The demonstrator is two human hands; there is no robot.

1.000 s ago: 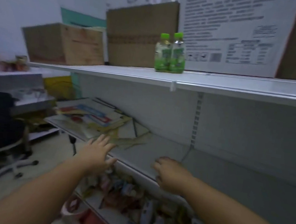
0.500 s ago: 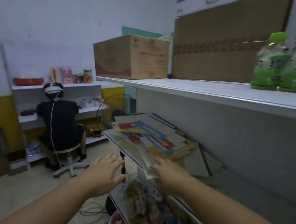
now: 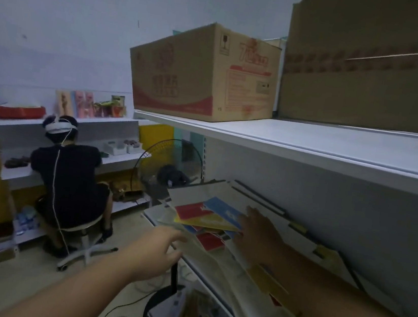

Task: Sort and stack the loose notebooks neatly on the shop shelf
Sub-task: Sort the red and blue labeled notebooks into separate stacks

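Observation:
A messy pile of loose notebooks [image 3: 211,215] with red, blue and yellow covers lies on the white middle shelf [image 3: 364,258], with larger pale sheets and thin dark-edged books spread under and behind it. My right hand [image 3: 259,234] lies flat on the pile, fingers straight, just right of the blue cover. My left hand [image 3: 158,250] hovers in the air at the shelf's front edge, fingers loosely spread, holding nothing.
The upper shelf [image 3: 311,142] carries a printed cardboard box [image 3: 200,74] and a taller plain box [image 3: 374,65]. A lower shelf [image 3: 195,316] holds snack packets. A person [image 3: 70,174] sits on a stool at left beside a floor fan [image 3: 169,169]. Cables lie on the floor.
My view has swung left along the shelf, so the green bottles are out of frame. My right hand moved onto the notebook pile and flattened; my left hand followed toward the shelf edge.

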